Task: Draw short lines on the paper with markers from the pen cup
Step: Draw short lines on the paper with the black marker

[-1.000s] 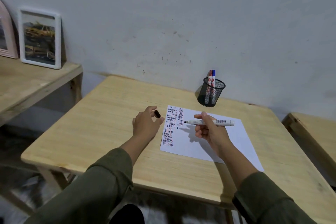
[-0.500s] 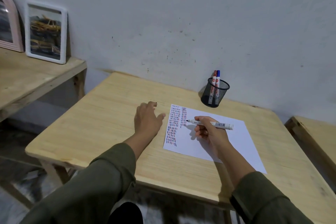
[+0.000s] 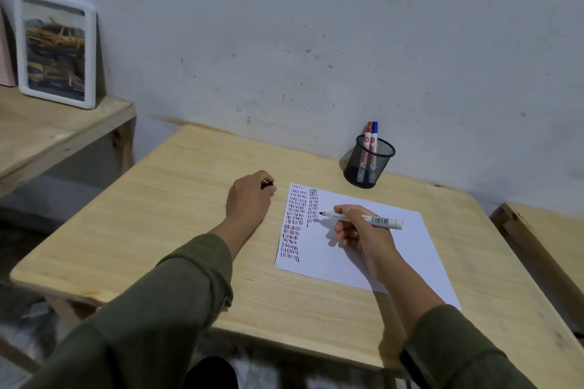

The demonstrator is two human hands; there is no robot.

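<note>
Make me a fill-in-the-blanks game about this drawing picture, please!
1. The right hand holds a ____ over the paper.
2. The left hand pinches the black ____.
3. The cup holds ____ markers.
4. The little lines fill the paper's ____ side.

Missing words: marker; cap; two; left

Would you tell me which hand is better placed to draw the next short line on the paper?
The right hand: it grips the uncapped white marker, tip beside the second column of lines on the white paper. The left hand holds only the black cap.
</note>
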